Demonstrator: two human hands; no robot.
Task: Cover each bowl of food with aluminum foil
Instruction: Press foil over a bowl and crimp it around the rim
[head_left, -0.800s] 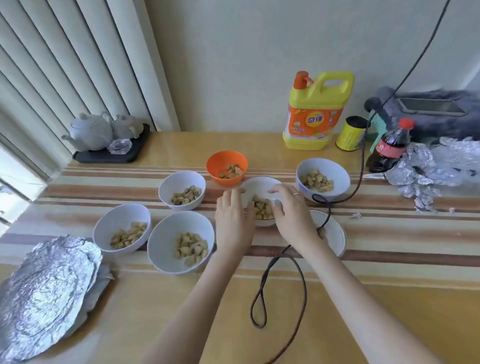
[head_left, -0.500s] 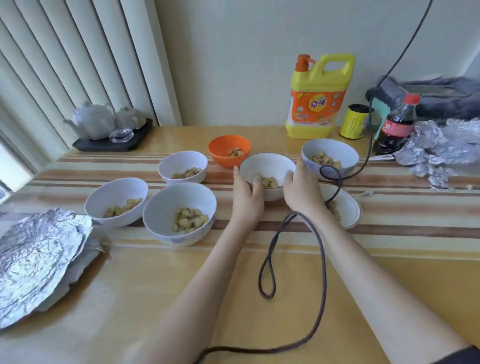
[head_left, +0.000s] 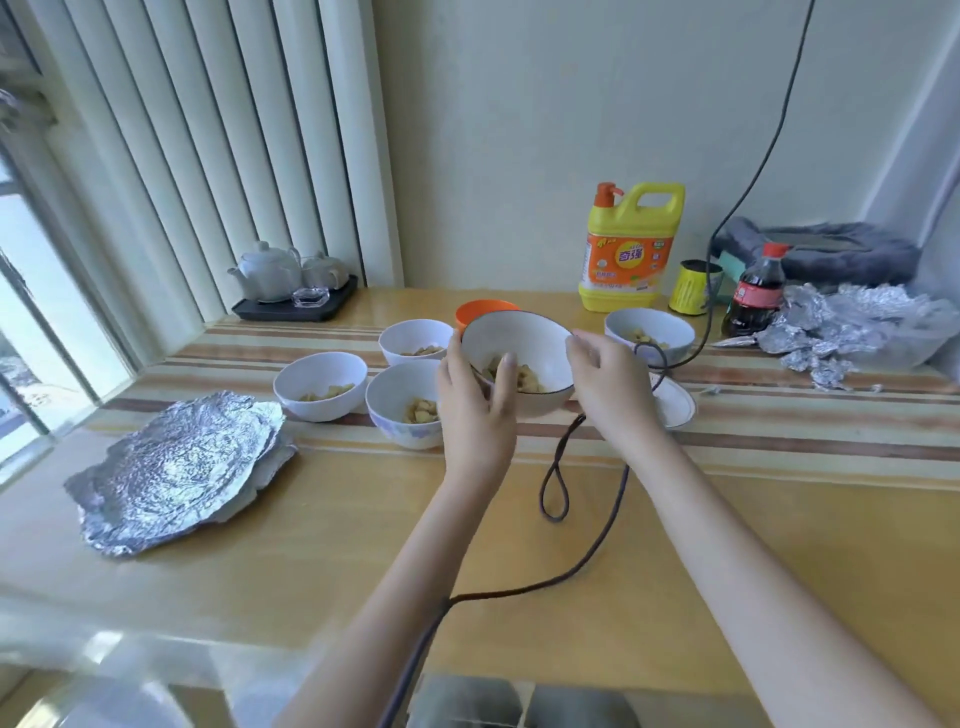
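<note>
Head view: the bowl tilts between both hands, left hand gripping its near rim, right hand curled at its right rim, foil stack lying well left by the desk's left edge.

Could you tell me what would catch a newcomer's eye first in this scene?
Probably the white bowl of food, tilted at the centre of the table, with the left hand gripping its near rim and the right hand at its right side. Next, the stack of foil sheets lying at the left, and the yellow detergent jug against the back wall.
</note>
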